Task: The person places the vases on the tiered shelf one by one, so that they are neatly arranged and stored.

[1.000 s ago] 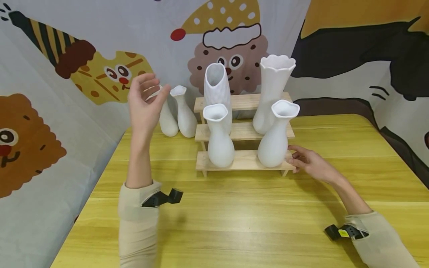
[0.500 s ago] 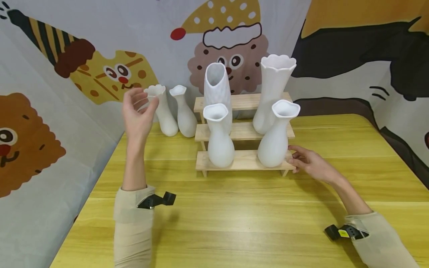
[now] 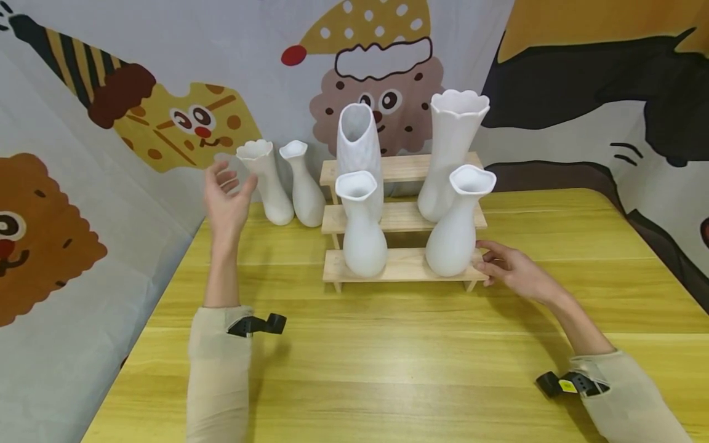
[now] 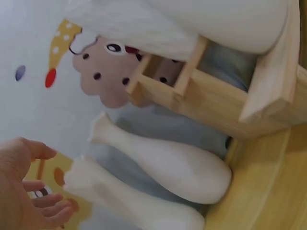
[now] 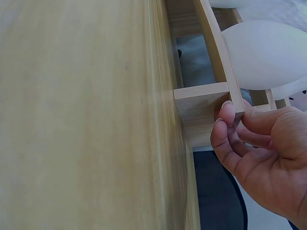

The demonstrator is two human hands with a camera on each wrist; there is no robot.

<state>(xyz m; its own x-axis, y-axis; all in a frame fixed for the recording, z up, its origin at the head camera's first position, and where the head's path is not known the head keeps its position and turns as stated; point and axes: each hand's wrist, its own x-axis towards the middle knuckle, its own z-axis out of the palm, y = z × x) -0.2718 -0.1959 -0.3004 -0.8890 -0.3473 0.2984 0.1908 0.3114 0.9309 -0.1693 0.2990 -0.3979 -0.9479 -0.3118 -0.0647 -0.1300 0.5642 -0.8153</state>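
My left hand point(image 3: 227, 200) is raised beside a white ruffled-rim vase point(image 3: 266, 184), its fingers loosely bent and holding nothing. In the left wrist view, a gap separates the fingers from that vase point(image 4: 129, 196). A slim white vase point(image 3: 308, 191) stands just right of it. My right hand point(image 3: 512, 271) pinches the right end of the bottom step of a three-tier wooden stand point(image 3: 404, 266); the right wrist view shows thumb and fingers on either side of the board end point(image 5: 235, 98). Two narrow-necked white vases, a left one point(image 3: 365, 243) and a right one point(image 3: 451, 240), stand on the bottom step.
On the middle step are a slant-mouthed vase point(image 3: 359, 151) and a tall scalloped vase point(image 3: 451, 154). The wooden table point(image 3: 399, 363) runs back to a cartoon-printed cloth point(image 3: 166, 37). Black wrist cameras sit on both sleeves.
My left hand has moved down and slightly left, uncovering the ruffled vase's rim in the head view. The right hand stays at the stand's end, and the vases have not moved.
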